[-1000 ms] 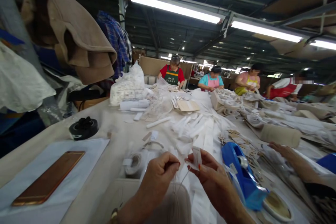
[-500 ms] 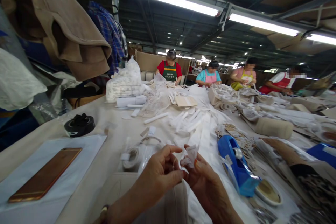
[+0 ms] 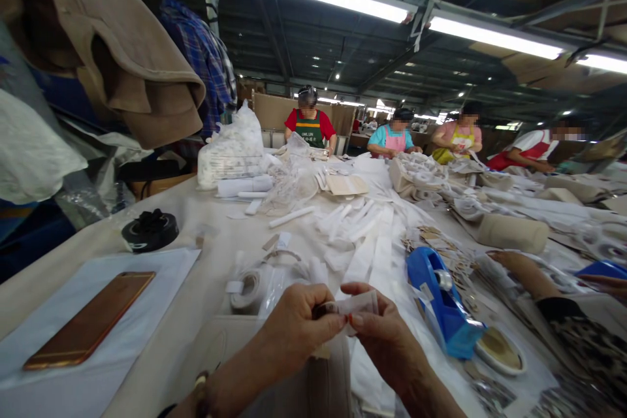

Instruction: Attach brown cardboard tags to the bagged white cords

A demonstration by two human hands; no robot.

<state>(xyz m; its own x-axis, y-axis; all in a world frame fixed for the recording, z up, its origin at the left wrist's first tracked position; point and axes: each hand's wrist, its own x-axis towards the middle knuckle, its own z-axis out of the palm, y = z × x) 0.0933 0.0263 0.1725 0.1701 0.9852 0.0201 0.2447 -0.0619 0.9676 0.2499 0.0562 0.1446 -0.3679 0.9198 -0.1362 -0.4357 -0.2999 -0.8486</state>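
In front of me, both hands are pinched on a small, thin, whitish semi-transparent strip point(image 3: 362, 304). My left hand point(image 3: 298, 320) has thumb and forefinger closed at its left end. At the other end, my right hand point(image 3: 385, 330) grips the strip between thumb and fingers, with the thumb tips of both hands almost meeting. Whether something small is wrapped inside the strip is hidden by the fingers. Beneath the hands lies a beige fabric piece point(image 3: 230, 349), partly covered by my forearms. Just beyond it is a coiled pale strap point(image 3: 247, 290) with clear plastic.
A blue tape dispenser point(image 3: 434, 294) and a tape roll point(image 3: 499, 349) are at right, near another person's patterned sleeve point(image 3: 582, 339). Left lie a phone point(image 3: 93, 320) on white paper and a black roll point(image 3: 149, 232). White strips point(image 3: 372, 241) spread ahead; several people work beyond.
The strip was upright in my right hand, with my left fingers apart from it. Now it lies sideways, and my left hand has closed on its end.
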